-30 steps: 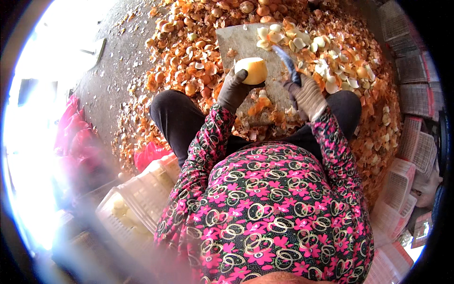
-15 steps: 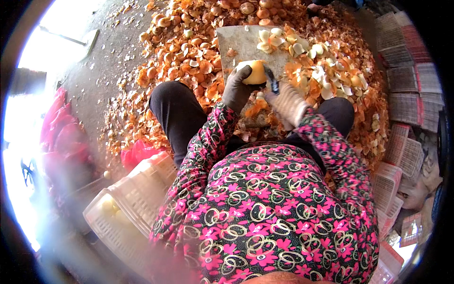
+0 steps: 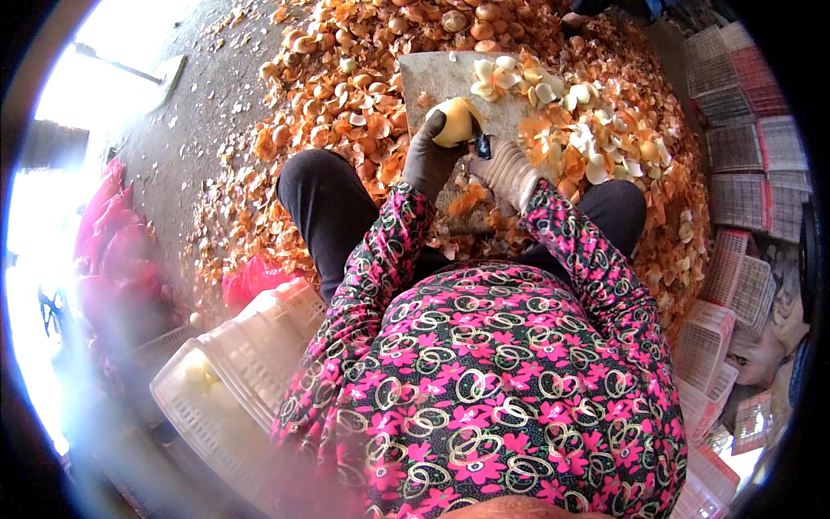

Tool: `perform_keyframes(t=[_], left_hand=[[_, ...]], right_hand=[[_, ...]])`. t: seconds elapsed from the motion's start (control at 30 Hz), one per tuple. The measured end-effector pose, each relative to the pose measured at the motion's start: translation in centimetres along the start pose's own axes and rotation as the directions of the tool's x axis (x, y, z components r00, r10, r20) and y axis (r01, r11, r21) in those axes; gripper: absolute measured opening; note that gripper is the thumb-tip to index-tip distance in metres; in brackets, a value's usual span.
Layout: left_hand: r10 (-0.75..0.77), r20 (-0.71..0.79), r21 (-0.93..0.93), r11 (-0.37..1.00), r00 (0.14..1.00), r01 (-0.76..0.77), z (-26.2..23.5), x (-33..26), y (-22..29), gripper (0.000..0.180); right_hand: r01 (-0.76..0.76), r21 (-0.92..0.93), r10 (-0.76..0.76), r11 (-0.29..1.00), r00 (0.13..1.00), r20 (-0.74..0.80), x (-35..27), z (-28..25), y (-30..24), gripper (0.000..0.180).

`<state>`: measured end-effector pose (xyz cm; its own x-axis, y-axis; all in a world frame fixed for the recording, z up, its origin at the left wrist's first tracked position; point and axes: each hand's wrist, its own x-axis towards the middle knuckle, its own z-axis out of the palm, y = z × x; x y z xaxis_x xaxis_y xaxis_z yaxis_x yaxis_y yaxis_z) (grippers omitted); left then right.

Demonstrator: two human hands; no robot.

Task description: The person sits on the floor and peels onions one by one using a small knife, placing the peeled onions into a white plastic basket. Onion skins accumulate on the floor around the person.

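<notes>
A pale, rounded onion [image 3: 455,123] is held in the gloved left hand [image 3: 430,157], above a grey board [image 3: 422,80]; a small knife-like tool [image 3: 483,146] is gripped in the gloved right hand [image 3: 508,170], and its dark end is brought to the onion's right side. Peeling or trimming of this onion is judged to be the step in hand; for the next move, a steady hold and a short, controlled stroke along that side seem to be called for, with the left fingers kept clear of the edge.

The onion is cupped by the left fingers from the left and below, with the thumb pressed over its upper left side; the right fingers are curled narrowly around the tool's handle, near the onion's lower right; whether the onion is also touched by them cannot be told. Pale peeled layers [image 3: 494,80] are spread over the board's far right corner; loose brown skins [image 3: 372,125] are heaped to its left.
</notes>
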<state>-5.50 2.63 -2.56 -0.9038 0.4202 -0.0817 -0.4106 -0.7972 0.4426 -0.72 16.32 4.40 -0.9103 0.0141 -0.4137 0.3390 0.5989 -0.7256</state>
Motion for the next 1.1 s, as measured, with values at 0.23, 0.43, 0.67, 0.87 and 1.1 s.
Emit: perform_keyframes(t=[0.23, 0.43, 0.67, 0.87, 1.1], left_hand=[[-0.091, 0.018, 0.072, 0.993, 0.996, 0.09, -0.7, -0.4, -0.2, 0.06], [-0.059, -0.109, -0.1, 0.994, 0.992, 0.048, -0.3, -0.9, -0.8, 0.057], [0.046, -0.07, 0.06, 0.997, 0.997, -0.042, -0.9, -0.3, 1.6, 0.062], [0.106, -0.095, 0.205, 0.975, 0.99, -0.084, -1.2, -0.4, 0.8, 0.064], [0.156, -0.18, 0.344, 0.935, 0.971, -0.086, -1.3, -0.8, 0.7, 0.06]], right_hand=[[0.001, -0.125, -0.004, 0.992, 1.0, -0.025, -0.2, 0.9, 0.9, 0.03], [0.084, -0.157, -0.123, 0.984, 0.958, -0.258, 1.0, 6.1, 2.3, 0.04], [0.111, 0.037, -0.099, 0.993, 0.965, -0.244, -2.5, -0.2, 1.0, 0.029], [0.041, -0.307, -0.097, 0.951, 0.981, -0.17, -4.6, -0.4, 0.8, 0.04], [-0.022, -0.39, -0.031, 0.921, 0.991, -0.129, -4.8, 0.4, 0.3, 0.041]])
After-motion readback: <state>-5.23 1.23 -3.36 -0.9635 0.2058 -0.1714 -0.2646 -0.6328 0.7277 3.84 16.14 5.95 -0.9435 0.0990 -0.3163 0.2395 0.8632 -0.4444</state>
